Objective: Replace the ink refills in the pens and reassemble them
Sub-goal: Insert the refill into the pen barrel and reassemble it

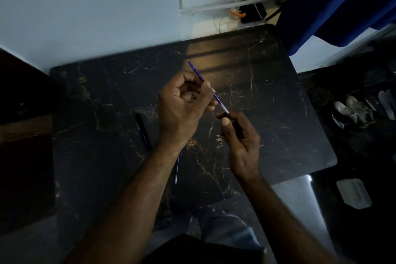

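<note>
**Refill meeting barrel above the worktop**

Dim room; dark marbled worktop (267,96) is catching a patch of window light at the far edge. Both forearms are reaching in from below, hands meeting over the middle.

Left hand (182,105) is curling palm-up, its grip pinching the blue refill (209,87) near mid-length; the ink end is slanting up and away, the clear tip end pointing down toward the right hand. Right hand (240,135) is sitting lower, thumb on top, its grip closing around a short dark barrel (232,122), mouth turned toward the refill tip. Tip and mouth are touching or nearly so; too dark to tell whether it is already inside.

Refill is looking thin, light and bendy — likely to bow if pushed from the far end, so pinching close to the tip seems the safer hold. Barrel is looking stiff and smooth; a firm wrap should do.

Lying on the worktop: a dark pen (142,133) beside the left wrist, and a second refill (176,169) partly under the left forearm.
</note>
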Action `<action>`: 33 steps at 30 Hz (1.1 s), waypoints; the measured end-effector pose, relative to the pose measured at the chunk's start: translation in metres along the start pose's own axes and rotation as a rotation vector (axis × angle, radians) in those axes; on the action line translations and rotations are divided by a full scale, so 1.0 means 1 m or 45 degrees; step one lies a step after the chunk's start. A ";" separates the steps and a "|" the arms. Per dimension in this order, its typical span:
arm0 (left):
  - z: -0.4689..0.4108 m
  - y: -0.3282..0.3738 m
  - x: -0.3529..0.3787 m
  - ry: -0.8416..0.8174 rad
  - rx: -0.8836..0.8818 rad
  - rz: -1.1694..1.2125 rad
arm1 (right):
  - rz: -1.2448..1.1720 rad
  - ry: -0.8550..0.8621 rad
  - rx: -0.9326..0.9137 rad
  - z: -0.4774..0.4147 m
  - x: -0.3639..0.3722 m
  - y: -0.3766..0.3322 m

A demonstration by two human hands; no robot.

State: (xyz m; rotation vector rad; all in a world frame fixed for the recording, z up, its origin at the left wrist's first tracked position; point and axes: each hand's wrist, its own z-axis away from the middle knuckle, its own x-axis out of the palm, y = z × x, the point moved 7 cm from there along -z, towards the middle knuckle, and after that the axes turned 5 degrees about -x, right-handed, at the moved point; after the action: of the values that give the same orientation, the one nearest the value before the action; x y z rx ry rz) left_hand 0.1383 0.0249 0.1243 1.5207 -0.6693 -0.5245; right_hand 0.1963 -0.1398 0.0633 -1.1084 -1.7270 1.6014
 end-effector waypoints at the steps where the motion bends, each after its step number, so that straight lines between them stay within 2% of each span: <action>1: -0.001 0.000 -0.003 0.010 0.001 0.018 | 0.007 0.002 0.003 0.000 0.000 0.000; 9: 0.001 -0.001 -0.006 -0.002 0.016 -0.014 | -0.011 -0.016 -0.013 -0.002 0.004 -0.001; 17: 0.006 0.002 -0.002 -0.062 0.167 -0.419 | -0.013 -0.033 -0.024 0.000 0.008 -0.006; 23: 0.013 -0.011 0.011 -0.372 0.123 -0.613 | -0.051 -0.018 0.033 -0.006 0.014 -0.003; 25: 0.010 -0.015 0.006 -0.444 0.020 -0.543 | -0.011 -0.020 0.020 -0.007 0.014 -0.002; 28: 0.000 -0.011 -0.003 -0.346 -0.016 -0.377 | 0.043 -0.047 0.000 -0.008 0.015 0.001; 33: -0.007 -0.013 -0.003 -0.281 0.023 -0.442 | 0.015 -0.024 0.001 -0.013 0.022 0.003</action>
State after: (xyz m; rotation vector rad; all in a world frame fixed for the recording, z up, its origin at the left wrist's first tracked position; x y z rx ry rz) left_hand 0.1423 0.0318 0.1118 1.6195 -0.5800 -0.9622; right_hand 0.1957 -0.1142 0.0592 -1.1080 -1.7352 1.6245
